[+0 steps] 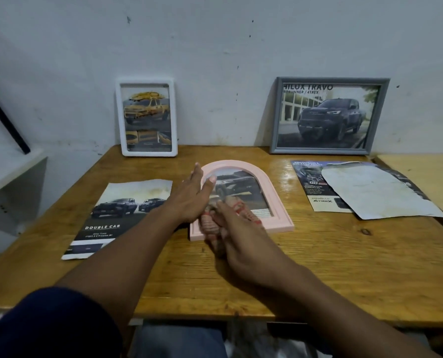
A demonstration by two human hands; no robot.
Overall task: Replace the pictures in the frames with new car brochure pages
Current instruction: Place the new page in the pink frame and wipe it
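Note:
A pink arched frame point(276, 200) lies flat in the middle of the wooden table point(344, 254) with a dark car picture behind its glass. My left hand point(192, 197) rests on the frame's left rim with straight fingers, the thumb across the rim. My right hand point(238, 233) holds a bunched pinkish cloth with red stripes point(208, 226) on the frame's lower part; it is blurred. A "Double Cab" brochure page point(117, 210) lies to the left of the frame.
A white frame point(173, 112) with a yellow truck picture and a grey frame point(275, 120) with a dark pickup picture lean on the wall at the back. At the right lie a brochure page point(310, 187) and a pale, stained sheet point(375, 192) on top of it.

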